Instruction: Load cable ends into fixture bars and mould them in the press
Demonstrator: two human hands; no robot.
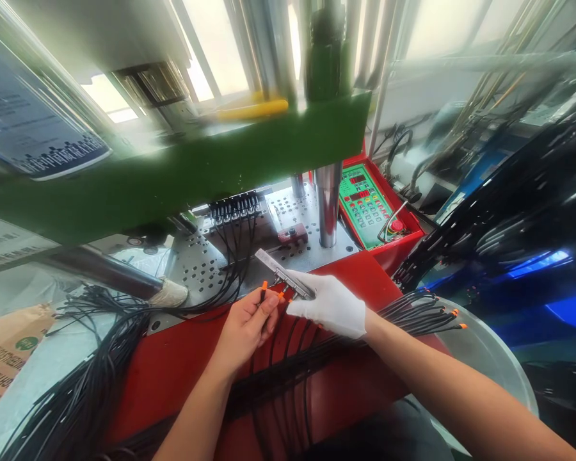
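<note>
My right hand, in a white glove, is closed around a flat metal bar fixture that tilts up to the left. Bare, my left hand pinches a black cable with an orange tip beside the fixture's lower edge. More orange tips show between the two hands, and several black cables hang down from there over the red table front. Behind the hands, a row of cables sits in a black and metal block on the machine's perforated plate.
A green press beam spans above the plate, with steel columns at its sides. A red control box stands right. Black cable bundles lie left and right, the latter over a round pale bin. A brown paper sack is left.
</note>
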